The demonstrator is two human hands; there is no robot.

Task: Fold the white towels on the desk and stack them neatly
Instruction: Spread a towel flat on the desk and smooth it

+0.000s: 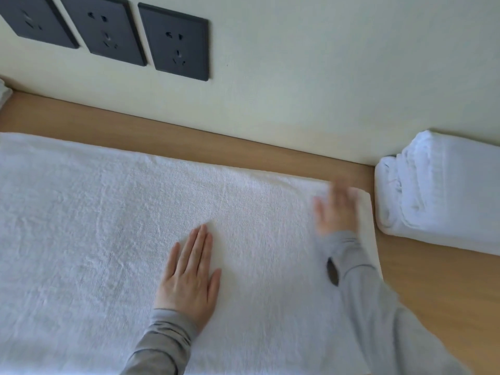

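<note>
Both hands, left hand (189, 274) and right hand (335, 209), lie flat on towel (94, 226).

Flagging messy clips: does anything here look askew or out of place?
Only mildly: the stack shows bunched, uneven folds at its left end. The towel lies flat under the left hand; the right hand is blurred.

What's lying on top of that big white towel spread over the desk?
Two hands: the left hand flat near the middle, the right hand, blurred, by its right end. The desk under the towel is hidden.
</note>
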